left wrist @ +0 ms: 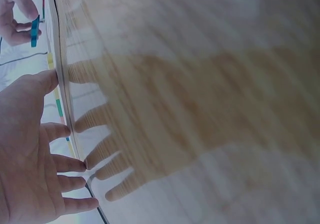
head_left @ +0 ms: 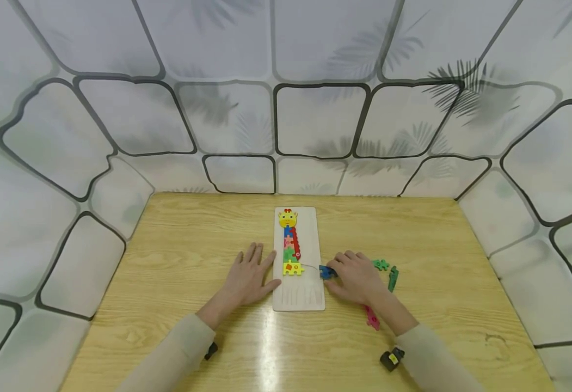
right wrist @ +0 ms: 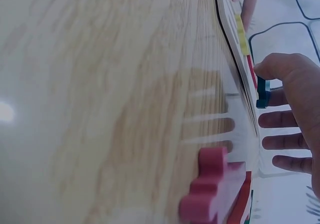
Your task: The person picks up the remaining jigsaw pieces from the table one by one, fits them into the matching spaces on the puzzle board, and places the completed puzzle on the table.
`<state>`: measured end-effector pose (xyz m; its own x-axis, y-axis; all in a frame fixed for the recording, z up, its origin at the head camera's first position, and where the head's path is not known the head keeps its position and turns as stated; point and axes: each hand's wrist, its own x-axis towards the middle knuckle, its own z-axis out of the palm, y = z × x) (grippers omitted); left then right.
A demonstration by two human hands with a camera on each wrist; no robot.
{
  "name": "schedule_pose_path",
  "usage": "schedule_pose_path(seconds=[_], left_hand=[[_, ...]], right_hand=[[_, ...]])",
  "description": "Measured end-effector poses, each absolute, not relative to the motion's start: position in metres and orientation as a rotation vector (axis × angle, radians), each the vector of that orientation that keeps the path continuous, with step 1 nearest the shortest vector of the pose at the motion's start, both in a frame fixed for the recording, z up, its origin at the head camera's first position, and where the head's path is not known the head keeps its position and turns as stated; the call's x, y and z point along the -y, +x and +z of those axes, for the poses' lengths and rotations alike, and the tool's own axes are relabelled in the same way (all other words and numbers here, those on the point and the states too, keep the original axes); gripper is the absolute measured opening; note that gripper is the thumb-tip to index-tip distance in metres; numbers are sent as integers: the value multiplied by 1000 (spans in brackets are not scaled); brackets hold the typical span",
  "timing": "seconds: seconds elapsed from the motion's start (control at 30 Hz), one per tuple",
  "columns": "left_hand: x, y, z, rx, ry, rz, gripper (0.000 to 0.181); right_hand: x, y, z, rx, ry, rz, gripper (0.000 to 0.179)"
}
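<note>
right hand (head_left: pixel 356 276) pinching the blue piece (head_left: pixel 326 271) at the right edge of the board (head_left: pixel 310 231), lower centre of frame, left hand (head_left: pixel 249 279) spread, touching the left edge

Giraffe-head pc (head_left: pixel 288 219): yellow w/ red horns. Neck pcs (head_left: pixel 289 254): blue, pink, green, then yellow w/ orange-red marks. Side strip (head_left: pixel 295 243): red. Board (head_left: pixel 297 296): pale. Loose: blue pc (head_left: pixel 325 272), green pc (head_left: pixel 380 264), dk-green pc (head_left: pixel 393 276), pink pc (head_left: pixel 372 318). Bench (head_left: pixel 207 223): yellowish woodgrain. Wall (head_left: pixel 322 120): whitish, grey/blk-outlined stone pattern, grey leaf prints. Sleeves (head_left: pixel 180 345): cream.
</note>
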<state>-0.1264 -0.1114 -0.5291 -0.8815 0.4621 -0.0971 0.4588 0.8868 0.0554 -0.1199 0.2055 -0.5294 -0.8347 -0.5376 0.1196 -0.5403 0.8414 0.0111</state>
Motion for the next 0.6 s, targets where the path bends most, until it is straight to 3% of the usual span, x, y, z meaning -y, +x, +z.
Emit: schedule_pose_path(seconds=[0.6], left_hand=[[110, -128, -533, -2947, 717, 45, 80]], right_hand=[[-189, -123, -530, 2876, 875, 28, 41]])
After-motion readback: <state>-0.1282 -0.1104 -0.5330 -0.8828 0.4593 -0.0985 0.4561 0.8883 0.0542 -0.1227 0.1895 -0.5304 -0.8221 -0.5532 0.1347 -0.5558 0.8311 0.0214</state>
